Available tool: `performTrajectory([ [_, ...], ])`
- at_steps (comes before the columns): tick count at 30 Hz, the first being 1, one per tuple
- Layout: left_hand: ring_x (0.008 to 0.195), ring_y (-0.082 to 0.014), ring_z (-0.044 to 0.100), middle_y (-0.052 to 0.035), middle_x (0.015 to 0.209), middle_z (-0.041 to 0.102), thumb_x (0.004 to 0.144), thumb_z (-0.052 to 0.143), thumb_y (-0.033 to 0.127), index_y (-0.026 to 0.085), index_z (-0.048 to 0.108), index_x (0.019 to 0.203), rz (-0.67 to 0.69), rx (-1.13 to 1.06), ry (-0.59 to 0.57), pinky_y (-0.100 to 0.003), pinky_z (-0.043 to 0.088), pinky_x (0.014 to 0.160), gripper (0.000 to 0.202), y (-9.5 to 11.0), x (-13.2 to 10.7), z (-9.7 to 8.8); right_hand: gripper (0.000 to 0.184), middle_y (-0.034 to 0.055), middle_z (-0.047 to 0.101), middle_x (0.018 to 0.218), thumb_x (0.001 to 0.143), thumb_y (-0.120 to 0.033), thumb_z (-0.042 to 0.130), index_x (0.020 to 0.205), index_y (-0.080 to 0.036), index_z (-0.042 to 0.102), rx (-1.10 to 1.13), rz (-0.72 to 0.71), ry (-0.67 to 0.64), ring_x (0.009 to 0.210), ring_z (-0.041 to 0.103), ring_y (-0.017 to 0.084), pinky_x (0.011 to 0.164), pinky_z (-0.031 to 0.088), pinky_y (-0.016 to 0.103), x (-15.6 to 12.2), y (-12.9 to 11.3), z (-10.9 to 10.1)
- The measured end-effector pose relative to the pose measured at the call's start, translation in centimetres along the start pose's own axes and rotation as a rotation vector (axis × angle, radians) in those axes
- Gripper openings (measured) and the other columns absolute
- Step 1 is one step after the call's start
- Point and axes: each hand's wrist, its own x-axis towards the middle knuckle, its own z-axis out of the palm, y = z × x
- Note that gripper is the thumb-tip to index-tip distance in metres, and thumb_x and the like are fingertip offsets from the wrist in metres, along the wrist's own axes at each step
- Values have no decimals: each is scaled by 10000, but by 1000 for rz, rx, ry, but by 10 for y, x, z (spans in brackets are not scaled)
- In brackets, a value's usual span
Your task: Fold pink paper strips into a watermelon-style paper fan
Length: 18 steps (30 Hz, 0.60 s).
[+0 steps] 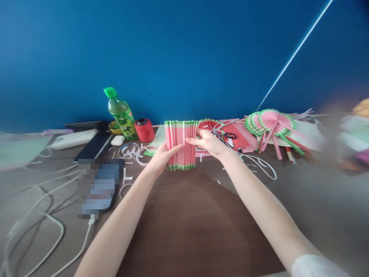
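Observation:
Between my two hands is a pleated pink paper with green strips along its top and bottom edges, held upright above the table. My left hand grips its left side, the thumb lying across the front of the folds. On the right side, my right hand pinches the pleats, its thumb and a finger in front and behind. Just behind my right hand lie scissors with dark handles on red and pink paper sheets.
Finished pink-and-green paper fans lie at the right. A green-capped bottle and a red tape roll stand by the blue wall. At the left are a phone, a white power bank and looped white cables.

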Motion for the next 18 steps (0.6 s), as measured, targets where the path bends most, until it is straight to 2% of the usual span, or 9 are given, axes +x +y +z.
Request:
performTrajectory([
  [7, 910, -241, 644, -100, 1042, 674, 678, 712, 332, 158, 599, 1076, 15, 45, -38, -345, 524, 785, 449, -3, 1, -4, 294, 57, 593, 853, 694, -348, 677, 898, -150, 600, -79, -15, 4, 639, 479, 116, 531, 388, 257, 0, -1, 5],
  [11, 909, -255, 645, -108, 1020, 680, 679, 709, 337, 158, 607, 1074, 0, 71, -43, -361, 527, 766, 446, -5, 2, -7, 295, 84, 616, 952, 699, -338, 669, 912, -146, 602, -178, -35, 70, 764, 538, 159, 590, 431, 280, -1, -3, 6],
  [18, 941, -276, 640, -128, 1036, 675, 674, 714, 282, 150, 631, 1052, -103, -42, -146, -399, 509, 829, 409, -2, -1, -11, 261, 81, 640, 922, 696, -308, 683, 884, -139, 618, -188, -37, 63, 845, 586, 191, 713, 480, 328, -2, -9, 7],
])
